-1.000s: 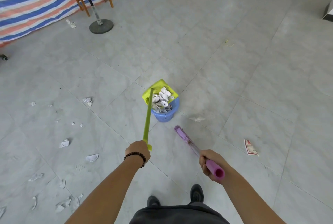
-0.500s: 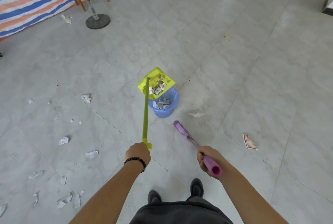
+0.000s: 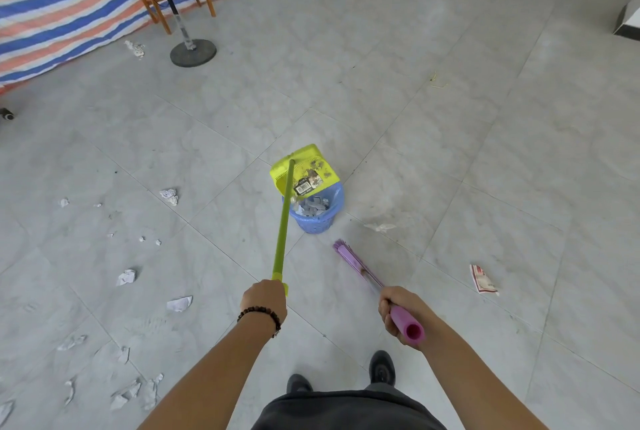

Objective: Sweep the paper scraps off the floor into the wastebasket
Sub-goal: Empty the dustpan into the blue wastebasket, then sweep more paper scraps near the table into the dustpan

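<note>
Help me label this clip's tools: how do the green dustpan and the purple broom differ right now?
The dustpan is yellow-green; the broom is purple. The left hand grips the dustpan's handle, the right hand the broom's. The dustpan's pan is raised and tipped over the blue wastebasket, while the broom's head hangs low near the floor beside it. Both are long-handled and gripped near the top end.

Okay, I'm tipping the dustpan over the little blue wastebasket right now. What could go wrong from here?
1. The dustpan sits over only the far side of the wastebasket, so scraps may slide past the rim onto the floor.
2. The wastebasket looks small and light. The long handle in the left hand could knock it over.
3. The broom, held low in the right hand, might scatter the scrap beside the wastebasket.
</note>
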`<state>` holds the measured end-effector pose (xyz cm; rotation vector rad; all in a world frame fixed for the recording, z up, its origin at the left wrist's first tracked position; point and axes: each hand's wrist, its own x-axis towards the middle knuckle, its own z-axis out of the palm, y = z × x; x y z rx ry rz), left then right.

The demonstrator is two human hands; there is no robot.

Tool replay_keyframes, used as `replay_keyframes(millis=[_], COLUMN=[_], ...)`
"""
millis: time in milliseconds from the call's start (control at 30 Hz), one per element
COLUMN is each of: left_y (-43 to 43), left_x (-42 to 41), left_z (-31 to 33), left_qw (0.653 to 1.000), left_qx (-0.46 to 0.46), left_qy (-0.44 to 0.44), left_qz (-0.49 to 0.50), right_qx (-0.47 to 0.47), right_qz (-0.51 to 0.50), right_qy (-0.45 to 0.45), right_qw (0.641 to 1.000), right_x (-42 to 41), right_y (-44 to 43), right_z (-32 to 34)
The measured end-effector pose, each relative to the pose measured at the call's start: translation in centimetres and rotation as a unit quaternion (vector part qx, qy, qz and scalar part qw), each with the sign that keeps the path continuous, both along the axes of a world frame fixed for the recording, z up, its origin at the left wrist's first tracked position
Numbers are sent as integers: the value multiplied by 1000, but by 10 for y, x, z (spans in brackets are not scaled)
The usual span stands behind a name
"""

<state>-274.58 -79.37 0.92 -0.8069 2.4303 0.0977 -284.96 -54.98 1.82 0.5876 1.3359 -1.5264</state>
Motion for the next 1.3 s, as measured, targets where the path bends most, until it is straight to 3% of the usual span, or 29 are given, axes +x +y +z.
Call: replay_keyframes(millis=[233, 400, 467, 600, 667, 800, 967, 1133, 1300], left_y=[-8, -23, -33, -43, -45, -33, -1, 35, 79], left_x=[-1, -11, -17, -20, -20, -21, -44, -73, -93], left_z=[11, 41, 52, 78, 82, 69, 68, 78, 66], left_qw=[993, 954, 900, 745, 704, 717, 701, 745, 748], left_qx=[59, 147, 227, 365, 411, 404, 440, 450, 460], left_qy=[54, 158, 231, 353, 360, 359, 395, 371, 326], left_qz=[84, 208, 292, 432, 454, 440, 398, 324, 349], right_qx=[9, 31, 43, 71, 61, 15, 69, 124, 141], right_qz=[0, 15, 28, 44, 34, -21, -64, -73, -84], right_qy=[-32, -54, -50, -23, -26, -18, -5, 54, 94], right_qw=[999, 998, 997, 996, 997, 999, 996, 988, 982], right_x=[4, 8, 13, 27, 34, 42, 44, 21, -29], right_y=[0, -11, -18, -26, -21, 6, 43, 71, 116], right_z=[-3, -3, -3, -3, -1, 6, 12, 10, -5])
